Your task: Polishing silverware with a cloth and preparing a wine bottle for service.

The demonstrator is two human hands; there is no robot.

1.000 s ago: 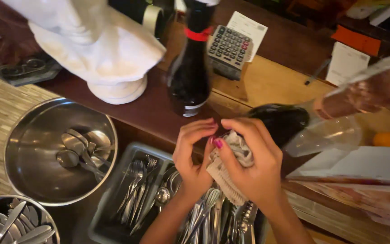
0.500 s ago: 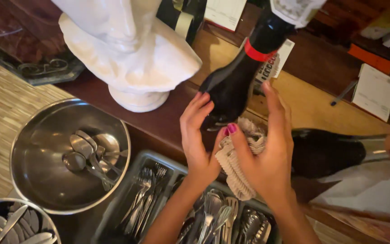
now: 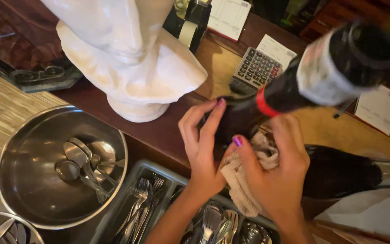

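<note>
A dark wooden table (image 3: pixel 159 131) spans the scene under warm, dim light (a paler wood panel (image 3: pixel 339 131) lies to the right), with a woven straw mat (image 3: pixel 1 113) at left.
</note>
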